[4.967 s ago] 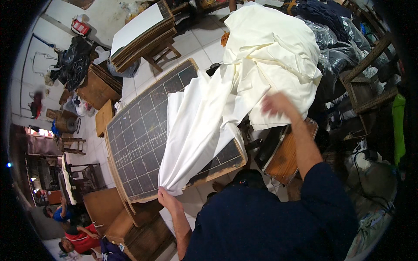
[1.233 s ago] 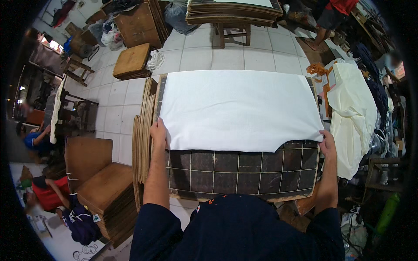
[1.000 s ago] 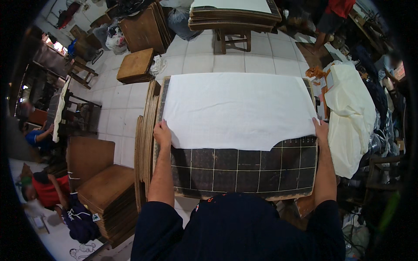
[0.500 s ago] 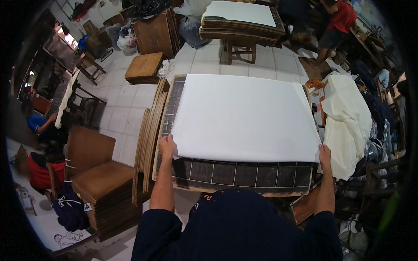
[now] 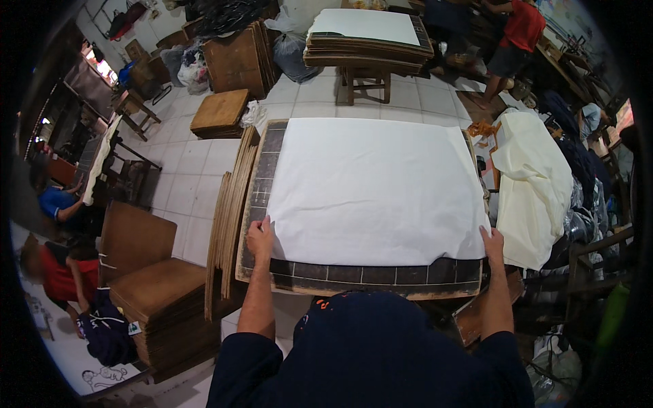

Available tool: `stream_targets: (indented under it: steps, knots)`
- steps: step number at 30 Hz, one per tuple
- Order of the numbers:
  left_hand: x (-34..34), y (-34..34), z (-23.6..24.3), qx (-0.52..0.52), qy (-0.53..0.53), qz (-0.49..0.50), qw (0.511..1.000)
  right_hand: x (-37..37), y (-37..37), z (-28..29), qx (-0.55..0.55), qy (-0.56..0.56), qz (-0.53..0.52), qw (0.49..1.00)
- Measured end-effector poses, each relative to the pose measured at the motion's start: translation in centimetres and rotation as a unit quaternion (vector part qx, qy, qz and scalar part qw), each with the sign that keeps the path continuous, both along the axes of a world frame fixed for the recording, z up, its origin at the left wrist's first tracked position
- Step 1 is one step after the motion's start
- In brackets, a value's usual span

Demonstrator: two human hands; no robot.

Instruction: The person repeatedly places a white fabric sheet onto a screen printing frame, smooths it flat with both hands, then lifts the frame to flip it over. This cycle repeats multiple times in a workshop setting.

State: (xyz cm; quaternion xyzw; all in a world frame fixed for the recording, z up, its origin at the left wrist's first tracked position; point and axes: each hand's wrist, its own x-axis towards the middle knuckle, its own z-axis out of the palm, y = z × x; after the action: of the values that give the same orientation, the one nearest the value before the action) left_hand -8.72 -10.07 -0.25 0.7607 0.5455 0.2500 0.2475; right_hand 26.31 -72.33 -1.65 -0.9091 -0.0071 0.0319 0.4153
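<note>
A white cloth [image 5: 374,190] lies over a dark board [image 5: 381,274] marked with pale grid lines and edged in wood. Faint creases run across its middle, and its near edge rests a little short of the board's front edge. My left hand [image 5: 260,239] pinches the cloth at its left side, close to the near corner. At the opposite side my right hand [image 5: 492,245] grips the near right corner, where the fabric bunches slightly. Dark board shows along the left and front of the cloth.
Upright boards [image 5: 228,224] lean along the left of the work board. A cream cloth heap [image 5: 534,183] lies to the right. Stacked wooden boards [image 5: 160,285] stand at lower left, and a second board stack [image 5: 367,51] sits on a stool at the back. Other people work at left and far right.
The cloth's near edge has come down lower onto the board and nearer to me, and creases now show. My right hand has shifted slightly left; the view has turned a little.
</note>
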Motion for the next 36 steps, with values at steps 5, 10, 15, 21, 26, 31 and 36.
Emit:
stream_targets:
  steps: [5, 10, 15, 21, 26, 31, 36]
  knots:
    - [-1.8, 0.4, 0.2, -0.054, -0.067, -0.041, 0.995, -0.6, -0.5, 1.5, 0.022, 0.043, -0.019, 0.999]
    - [-3.7, 0.1, -0.2, -0.077, -0.033, -0.054, 0.995, -1.6, -1.7, 3.5, 0.002, 0.07, -0.03, 0.997]
    - [-5.2, -0.8, -0.4, -0.114, -0.001, -0.053, 0.992, -2.3, -2.5, 3.8, -0.002, 0.084, -0.013, 0.996]
    - [-7.4, -2.0, 0.1, -0.118, 0.016, -0.061, 0.991, -3.6, -4.1, 3.4, 0.015, 0.113, -0.025, 0.993]
    - [-8.6, -3.3, 0.7, -0.093, 0.021, -0.069, 0.993, -4.8, -4.9, 3.7, -0.016, 0.101, 0.005, 0.995]
    - [-9.7, -4.7, 1.6, -0.076, 0.041, -0.072, 0.994, -5.9, -5.1, 4.0, -0.022, 0.115, -0.004, 0.993]
    - [-10.8, -6.1, 1.7, -0.033, 0.091, -0.077, 0.992, -6.8, -5.6, 3.7, -0.001, 0.131, -0.02, 0.991]
